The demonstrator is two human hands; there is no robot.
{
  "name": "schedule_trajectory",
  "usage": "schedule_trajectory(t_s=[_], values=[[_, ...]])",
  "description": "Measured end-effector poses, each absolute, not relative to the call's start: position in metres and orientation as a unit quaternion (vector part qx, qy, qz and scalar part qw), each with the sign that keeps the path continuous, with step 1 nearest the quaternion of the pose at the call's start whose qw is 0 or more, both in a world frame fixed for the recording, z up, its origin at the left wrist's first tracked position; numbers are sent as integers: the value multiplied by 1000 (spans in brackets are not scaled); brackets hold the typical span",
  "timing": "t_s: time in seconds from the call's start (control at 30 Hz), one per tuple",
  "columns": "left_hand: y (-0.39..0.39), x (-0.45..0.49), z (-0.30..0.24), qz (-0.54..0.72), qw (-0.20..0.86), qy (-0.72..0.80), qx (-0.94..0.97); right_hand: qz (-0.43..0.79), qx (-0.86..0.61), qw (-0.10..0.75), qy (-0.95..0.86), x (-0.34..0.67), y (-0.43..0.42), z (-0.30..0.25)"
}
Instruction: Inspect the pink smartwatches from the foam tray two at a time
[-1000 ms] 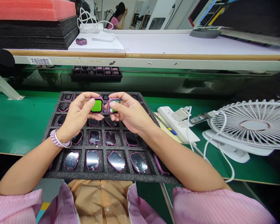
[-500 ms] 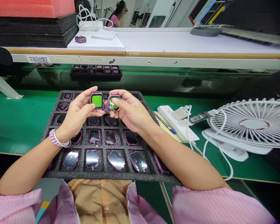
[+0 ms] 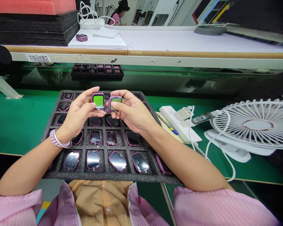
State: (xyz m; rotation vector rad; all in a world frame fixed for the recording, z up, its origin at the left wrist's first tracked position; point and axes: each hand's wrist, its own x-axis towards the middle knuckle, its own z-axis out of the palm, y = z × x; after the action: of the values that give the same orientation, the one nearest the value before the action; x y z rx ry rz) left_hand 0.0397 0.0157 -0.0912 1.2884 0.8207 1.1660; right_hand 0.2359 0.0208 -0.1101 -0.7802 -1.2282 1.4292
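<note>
My left hand (image 3: 81,108) is closed on a purple-framed smartwatch case (image 3: 98,101) whose lit screen shows a green grid. Beside it, my right hand (image 3: 129,110) grips a second smartwatch case (image 3: 116,99), also lit green, with the thumb over its lower left part. Both watches are held side by side above a dark foam tray (image 3: 82,175). Its compartments hold many more purple-framed watch cases with dark screens, such as a watch (image 3: 93,160) in the front row. My hands and forearms hide some of the compartments.
A white fan (image 3: 257,125) and a power strip (image 3: 171,117) with cables stand to the right, near a pen (image 3: 167,124). Behind, a smaller black tray (image 3: 97,75) sits beneath a shelf (image 3: 155,40). Stacked foam (image 3: 33,28) and another watch (image 3: 81,37) rest on the shelf.
The watch in my right hand has tilted a little, its screen paler and the thumb lower on it. The left watch stays nearly in place. The person in the background has leaned down.
</note>
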Motion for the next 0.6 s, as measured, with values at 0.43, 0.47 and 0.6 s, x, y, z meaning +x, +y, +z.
schedule_trajectory(t_s=[0.43,0.47,0.6], values=[[16,40,-91,510,577,363,524,632,-320,512,-487,234,20,-102],[16,40,-91,512,571,368,526,636,-317,510,-484,234,20,-103],[19,38,-95,523,526,382,551,663,-293,494,-480,234,19,-105]])
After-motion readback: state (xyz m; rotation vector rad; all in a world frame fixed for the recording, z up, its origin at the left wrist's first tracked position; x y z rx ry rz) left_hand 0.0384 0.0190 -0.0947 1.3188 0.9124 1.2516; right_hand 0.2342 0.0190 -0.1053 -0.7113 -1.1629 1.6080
